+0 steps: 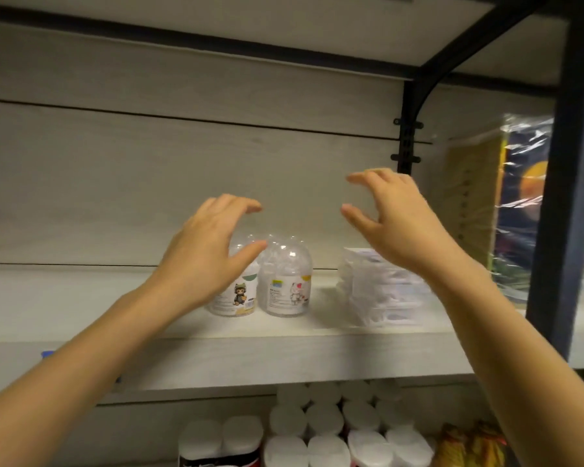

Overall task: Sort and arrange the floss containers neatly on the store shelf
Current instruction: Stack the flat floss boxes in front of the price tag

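Fingers [246, 207] of the left hand [206, 254] were curved and spread wide from the thumb, holding nothing. The right hand [398, 220] was likewise wide, clawed and empty. Both hovered over the floss containers [285, 284], the left hand overlapping the leftmost one in view; contact could not be determined. The containers, clear with domed tops, stood clustered mid-shelf, set back from the front edge of the shelf [284, 355]. The two front labels bore cartoon figures and one a barcode; the print was too blurred to read. A stack of white packets [381, 294] lay just beside them on the right. Open board lay toward the left end. A dark upright [567, 197] bounded the right end, with plastic-wrapped goods [520, 197] near it. White-lidded jars [324, 419] stood on the tier below.
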A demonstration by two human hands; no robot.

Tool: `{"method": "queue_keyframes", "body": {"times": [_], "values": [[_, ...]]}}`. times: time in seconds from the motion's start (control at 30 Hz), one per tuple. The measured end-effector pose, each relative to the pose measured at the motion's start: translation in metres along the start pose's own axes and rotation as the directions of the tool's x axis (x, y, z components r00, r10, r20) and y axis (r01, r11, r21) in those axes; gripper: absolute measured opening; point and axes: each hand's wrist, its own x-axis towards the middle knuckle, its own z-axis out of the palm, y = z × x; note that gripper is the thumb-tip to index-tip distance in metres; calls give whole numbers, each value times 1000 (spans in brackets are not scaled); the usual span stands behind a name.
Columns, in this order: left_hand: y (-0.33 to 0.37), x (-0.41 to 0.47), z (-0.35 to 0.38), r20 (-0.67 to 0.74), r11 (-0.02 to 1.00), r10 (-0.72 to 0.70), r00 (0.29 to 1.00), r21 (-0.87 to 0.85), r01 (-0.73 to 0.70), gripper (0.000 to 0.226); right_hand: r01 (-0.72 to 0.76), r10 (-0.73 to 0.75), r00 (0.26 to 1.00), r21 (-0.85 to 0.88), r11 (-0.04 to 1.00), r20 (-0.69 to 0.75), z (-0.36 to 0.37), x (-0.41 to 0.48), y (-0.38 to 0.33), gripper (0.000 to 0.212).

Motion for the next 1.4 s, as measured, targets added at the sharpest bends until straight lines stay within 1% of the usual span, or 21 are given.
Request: {"method": "queue_keyframes", "body": {"times": [0.03, 0.07, 0.1, 0.13, 0.17, 0.23, 0.3, 0.37, 0.47, 0.53, 0.6, 0.7, 0.77, 0.83, 0.9, 0.97, 1.03, 1.07, 1.2, 1.3, 1.4], "values": [[10, 2, 0, -25, 997, 37, 999, -64, -38, 36, -53, 56, 994, 41, 998, -89, -8, -4, 11, 48], [19, 5, 2, -13, 990, 62, 998, -124, -63, 32, -115, 126, 982, 81, 990, -139, -14, -10, 22, 47], [28, 8, 6, 23, 982, 84, 996, -174, -79, 31, -183, 199, 969, 114, 977, -149, -18, -15, 31, 48], [35, 12, 12, 67, 974, 103, 992, -211, -87, 31, -256, 271, 955, 127, 958, -119, -19, -21, 37, 55], [41, 15, 19, 108, 968, 117, 987, -236, -89, 30, -329, 337, 939, 115, 937, -59, -17, -28, 41, 66], [50, 23, 37, 171, 963, 123, 977, -260, -76, 25, -431, 426, 901, 46, 901, 85, -10, -41, 44, 90], [59, 30, 52, 228, 963, 95, 969, -266, -31, 27, -472, 463, 864, -5, 882, 198, -1, -52, 44, 101], [68, 36, 62, 293, 967, 47, 955, -253, 30, 32, -482, 469, 841, -20, 876, 271, 7, -60, 43, 104], [76, 42, 73, 404, 985, -1, 915, -157, 71, 37, -501, 486, 825, -24, 865, 290, 12, -65, 43, 100], [78, 44, 78, 457, 984, -28, 889, -142, 103, 40, -521, 491, 820, 29, 853, 294, 12, -68, 46, 98], [78, 43, 82, 480, 969, -38, 876, -196, 150, 46, -544, 485, 817, 137, 828, 311, 12, -69, 50, 95], [81, 38, 86, 480, 944, -79, 874, -245, 220, 54, -533, 439, 831, 265, 804, 340, 12, -72, 56, 87], [83, 36, 88, 443, 918, -113, 890, -297, 264, 56, -528, 420, 840, 340, 779, 342, 12, -74, 60, 80], [84, 36, 88, 391, 859, -111, 914, -425, 286, 55, -502, 390, 862, 448, 740, 323, 13, -76, 64, 73], [84, 37, 83, 303, 776, -71, 950, -582, 243, 55, -433, 343, 901, 588, 683, 265, 12, -77, 66, 58], [84, 36, 74, 193, 734, -5, 981, -665, 134, 55, -351, 315, 929, 723, 595, 192, 7, -78, 65, 40], [83, 31, 65, 130, 692, 54, 990, -720, 57, 56, -291, 306, 941, 802, 521, 143, 1, -80, 63, 31], [82, 27, 62, 117, 663, 75, 990, -748, 38, 57, -270, 298, 946, 821, 503, 128, -2, -82, 62, 30], [79, 12, 54, 113, 602, 105, 988, -798, 27, 59, -202, 245, 965, 853, 481, 90, -6, -91, 57, 36], [77, 6, 51, 176, 513, 94, 980, -852, 104, 60, -174, 222, 972, 861, 478, 73, -6, -95, 54, 40], [75, 1, 48, 277, 384, 117, 954, -898, 214, 62, -155, 210, 976, 866, 475, 60, -6, -96, 51, 41]]}}
